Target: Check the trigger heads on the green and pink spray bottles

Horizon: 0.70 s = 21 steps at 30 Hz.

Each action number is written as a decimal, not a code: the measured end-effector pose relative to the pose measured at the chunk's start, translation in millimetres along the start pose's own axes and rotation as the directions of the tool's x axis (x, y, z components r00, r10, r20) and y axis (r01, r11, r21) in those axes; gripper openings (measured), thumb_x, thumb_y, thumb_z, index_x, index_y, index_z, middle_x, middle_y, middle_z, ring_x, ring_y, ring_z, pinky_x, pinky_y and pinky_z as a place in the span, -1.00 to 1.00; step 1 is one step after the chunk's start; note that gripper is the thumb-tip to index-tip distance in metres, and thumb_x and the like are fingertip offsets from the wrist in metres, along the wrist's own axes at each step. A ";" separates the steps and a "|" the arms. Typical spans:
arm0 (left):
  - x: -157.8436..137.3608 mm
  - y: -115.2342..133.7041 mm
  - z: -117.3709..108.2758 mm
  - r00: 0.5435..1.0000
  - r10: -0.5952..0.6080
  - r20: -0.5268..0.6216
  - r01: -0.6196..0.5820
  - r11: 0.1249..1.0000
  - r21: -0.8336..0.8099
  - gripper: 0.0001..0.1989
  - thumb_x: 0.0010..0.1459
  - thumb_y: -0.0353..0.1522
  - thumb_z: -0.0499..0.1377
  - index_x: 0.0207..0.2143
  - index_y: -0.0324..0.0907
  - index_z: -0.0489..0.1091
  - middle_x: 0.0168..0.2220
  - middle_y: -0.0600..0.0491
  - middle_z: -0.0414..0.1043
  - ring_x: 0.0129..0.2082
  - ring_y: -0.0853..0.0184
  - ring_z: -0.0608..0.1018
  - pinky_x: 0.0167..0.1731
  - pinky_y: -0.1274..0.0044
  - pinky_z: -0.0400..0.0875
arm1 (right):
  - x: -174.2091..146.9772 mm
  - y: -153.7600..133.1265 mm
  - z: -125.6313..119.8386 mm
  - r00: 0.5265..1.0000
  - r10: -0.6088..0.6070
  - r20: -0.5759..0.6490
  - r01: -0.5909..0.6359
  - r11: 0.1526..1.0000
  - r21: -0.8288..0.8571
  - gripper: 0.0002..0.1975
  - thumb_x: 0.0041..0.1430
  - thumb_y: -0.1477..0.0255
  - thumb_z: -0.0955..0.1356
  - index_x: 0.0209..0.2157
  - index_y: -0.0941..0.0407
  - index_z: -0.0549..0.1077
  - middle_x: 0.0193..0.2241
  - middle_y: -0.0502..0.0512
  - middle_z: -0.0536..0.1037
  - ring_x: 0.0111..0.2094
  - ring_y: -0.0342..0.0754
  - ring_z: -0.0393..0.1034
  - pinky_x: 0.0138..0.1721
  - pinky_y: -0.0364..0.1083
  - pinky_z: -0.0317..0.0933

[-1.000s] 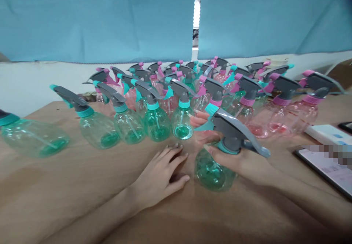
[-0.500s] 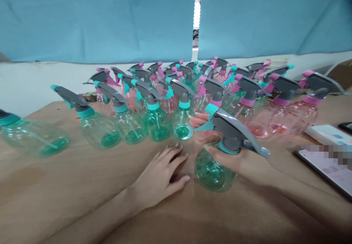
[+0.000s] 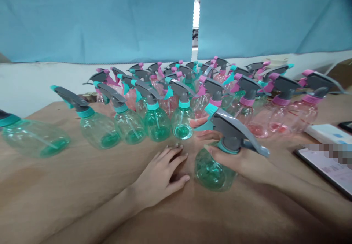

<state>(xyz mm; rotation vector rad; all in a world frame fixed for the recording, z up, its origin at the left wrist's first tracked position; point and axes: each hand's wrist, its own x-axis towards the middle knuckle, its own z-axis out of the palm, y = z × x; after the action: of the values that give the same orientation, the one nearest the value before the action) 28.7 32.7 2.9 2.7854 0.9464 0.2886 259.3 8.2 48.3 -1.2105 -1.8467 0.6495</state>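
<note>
My right hand (image 3: 233, 159) is closed around the neck of a green spray bottle (image 3: 213, 172) with a grey and turquoise trigger head. The thumb lies across the near side of the neck, and the other fingers show behind the head. This bottle stands nearer to me than the rest. Just left of it, my left hand (image 3: 162, 178) lies on the wooden table (image 3: 90, 200), fingers apart, holding nothing. Beyond the left hand stand another clear green spray bottle (image 3: 157, 125) and a paler spray bottle (image 3: 182, 123) with a turquoise collar.
Several more green bottles (image 3: 100, 128) line the left, and pink spray bottles (image 3: 308, 110) stand at the right. More bottles crowd behind them. A phone (image 3: 324, 167) and a white box (image 3: 328, 134) lie at the right. A blue curtain (image 3: 96, 20) hangs at the back.
Behind the spray head, the fingers of my right hand have shifted slightly. Both hands and the bottle otherwise keep their places.
</note>
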 end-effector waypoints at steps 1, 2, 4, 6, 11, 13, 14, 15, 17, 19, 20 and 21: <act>0.1 0.0 -0.1 1.000 0.001 -0.004 -0.001 1.000 -0.003 -0.51 0.25 -0.18 0.10 0.17 -0.17 0.20 0.22 -0.10 0.15 0.20 0.10 0.19 0.15 0.25 0.10 | 0.3 0.2 -0.5 1.000 -0.008 0.003 0.008 1.000 -0.008 -0.79 0.09 0.49 0.28 -0.20 0.02 0.40 -0.16 0.04 0.55 -0.10 0.01 0.47 -0.17 -0.08 0.43; 0.1 0.1 -0.2 1.000 0.003 -0.008 -0.003 1.000 -0.006 -0.52 0.25 -0.18 0.10 0.17 -0.15 0.20 0.21 -0.09 0.15 0.20 0.10 0.20 0.14 0.25 0.10 | 0.5 -0.4 -0.9 1.000 -0.008 0.004 0.008 1.000 -0.015 -0.78 0.09 0.50 0.27 -0.20 0.02 0.39 -0.16 0.04 0.55 -0.09 0.02 0.47 -0.19 -0.08 0.43; 0.3 0.4 -0.3 1.000 0.005 -0.014 -0.005 1.000 -0.010 -0.52 0.25 -0.18 0.10 0.17 -0.15 0.19 0.21 -0.09 0.16 0.20 0.09 0.20 0.14 0.24 0.11 | 0.7 -4.3 -1.8 1.000 0.015 0.009 -0.015 1.000 -0.024 -0.77 0.10 0.51 0.26 -0.19 0.00 0.38 -0.16 0.03 0.55 -0.10 0.02 0.47 -0.23 -0.08 0.45; 0.5 1.0 -0.4 1.000 0.003 -0.017 -0.003 1.000 -0.011 -0.51 0.25 -0.18 0.11 0.17 -0.16 0.20 0.21 -0.10 0.16 0.20 0.10 0.20 0.14 0.25 0.12 | 1.0 -10.8 -2.8 0.999 0.044 0.006 -0.044 0.999 -0.009 -0.73 0.08 0.53 0.26 -0.18 -0.02 0.37 -0.12 0.02 0.54 -0.14 0.00 0.49 -0.26 -0.09 0.45; 0.7 1.9 -1.2 1.000 -0.005 -0.006 0.005 1.000 -0.013 -0.52 0.25 -0.19 0.11 0.17 -0.16 0.21 0.21 -0.10 0.17 0.19 0.10 0.21 0.13 0.25 0.13 | 3.9 -27.7 -5.2 0.997 0.077 -0.005 -0.075 0.989 0.125 -0.72 -0.01 0.56 0.28 -0.23 -0.02 0.36 -0.10 -0.01 0.53 -0.17 -0.04 0.50 -0.20 -0.11 0.44; 0.7 2.2 -1.8 1.000 -0.006 -0.001 0.006 1.000 -0.011 -0.52 0.25 -0.19 0.11 0.16 -0.18 0.21 0.20 -0.11 0.16 0.19 0.10 0.21 0.14 0.26 0.12 | 4.5 -30.4 -6.1 0.996 0.084 -0.007 -0.082 0.987 0.139 -0.78 -0.03 0.54 0.28 -0.30 -0.01 0.35 -0.15 -0.02 0.55 -0.24 -0.05 0.52 -0.24 -0.12 0.44; 0.8 2.4 -2.2 1.000 -0.008 0.001 0.008 1.000 -0.011 -0.52 0.25 -0.19 0.11 0.16 -0.19 0.22 0.20 -0.11 0.16 0.19 0.10 0.21 0.14 0.26 0.12 | 4.3 -30.6 -6.4 0.996 0.084 -0.012 -0.082 0.988 0.132 -0.80 -0.03 0.52 0.28 -0.31 -0.01 0.35 -0.16 -0.03 0.56 -0.27 -0.06 0.53 -0.27 -0.12 0.44; 0.8 2.7 -2.5 1.000 -0.011 0.004 0.011 1.000 -0.010 -0.52 0.25 -0.19 0.11 0.16 -0.20 0.22 0.20 -0.11 0.17 0.19 0.10 0.21 0.14 0.27 0.12 | 3.9 -30.3 -6.6 0.996 0.086 -0.021 -0.083 0.989 0.119 -0.80 -0.03 0.51 0.28 -0.32 -0.02 0.35 -0.19 -0.04 0.57 -0.30 -0.06 0.53 -0.31 -0.12 0.45; 1.0 3.0 -3.1 1.000 -0.016 0.007 0.016 1.000 -0.009 -0.52 0.25 -0.19 0.11 0.16 -0.19 0.22 0.20 -0.11 0.17 0.19 0.09 0.21 0.14 0.26 0.12 | 2.5 -28.9 -6.9 0.994 0.104 -0.028 -0.101 0.992 0.081 -0.81 -0.01 0.49 0.28 -0.31 -0.02 0.36 -0.30 -0.06 0.58 -0.36 -0.04 0.53 -0.37 -0.11 0.44; 1.3 2.9 -3.2 1.000 -0.018 0.008 0.018 1.000 -0.003 -0.52 0.25 -0.20 0.11 0.16 -0.19 0.21 0.20 -0.10 0.17 0.19 0.10 0.21 0.14 0.26 0.12 | 1.3 -27.5 -6.9 0.992 0.123 -0.017 -0.122 0.991 0.054 -0.82 0.00 0.47 0.28 -0.31 -0.02 0.37 -0.41 -0.07 0.58 -0.39 -0.04 0.53 -0.41 -0.11 0.43; 1.4 2.7 -3.1 1.000 -0.015 0.008 0.015 1.000 0.001 -0.52 0.25 -0.20 0.10 0.16 -0.19 0.21 0.20 -0.10 0.17 0.19 0.10 0.20 0.14 0.26 0.12 | 1.0 -27.2 -6.9 0.993 0.121 -0.015 -0.120 0.992 0.043 -0.84 0.01 0.46 0.27 -0.31 -0.02 0.37 -0.44 -0.07 0.57 -0.40 -0.04 0.53 -0.42 -0.11 0.43; 1.6 2.3 -2.9 1.000 -0.011 0.009 0.011 1.000 0.005 -0.52 0.25 -0.20 0.10 0.17 -0.19 0.20 0.20 -0.10 0.16 0.20 0.10 0.20 0.14 0.25 0.11 | 1.0 -27.3 -6.8 0.994 0.105 -0.027 -0.104 0.994 0.018 -0.85 0.00 0.45 0.28 -0.32 -0.02 0.37 -0.45 -0.07 0.57 -0.42 -0.05 0.52 -0.44 -0.13 0.43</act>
<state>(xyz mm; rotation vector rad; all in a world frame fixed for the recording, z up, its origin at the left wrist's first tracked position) 30.5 32.2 6.5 2.7822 0.9616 0.2729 251.4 -2.1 73.3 -1.3059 -1.7609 0.7003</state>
